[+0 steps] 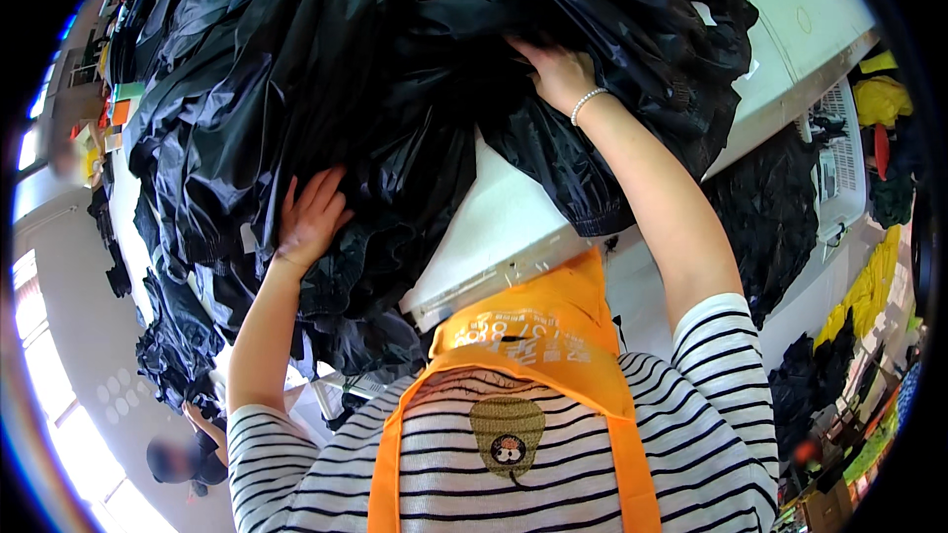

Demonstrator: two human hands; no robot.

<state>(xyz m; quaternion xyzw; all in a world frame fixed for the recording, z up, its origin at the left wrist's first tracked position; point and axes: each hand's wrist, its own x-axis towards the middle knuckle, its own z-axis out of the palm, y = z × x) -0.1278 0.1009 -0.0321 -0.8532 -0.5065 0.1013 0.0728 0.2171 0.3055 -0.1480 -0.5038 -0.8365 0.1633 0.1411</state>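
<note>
"Across the white table [494,217], piled with what?"
"Black garments [296,69], draped over its near edge too."
"Left hand [314,219]?"
"Left of the table's bare wedge, loosely spread against them."
"Right hand [563,74]?"
"Farther over the table, half-buried in folds; cannot tell opening or hold."

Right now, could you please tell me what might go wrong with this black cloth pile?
The black cloth pile spills past the edge of the white table near the left hand, so some of it might slip off. The beaded bracelet behind the right hand sits close to the pile and could snag.
</note>
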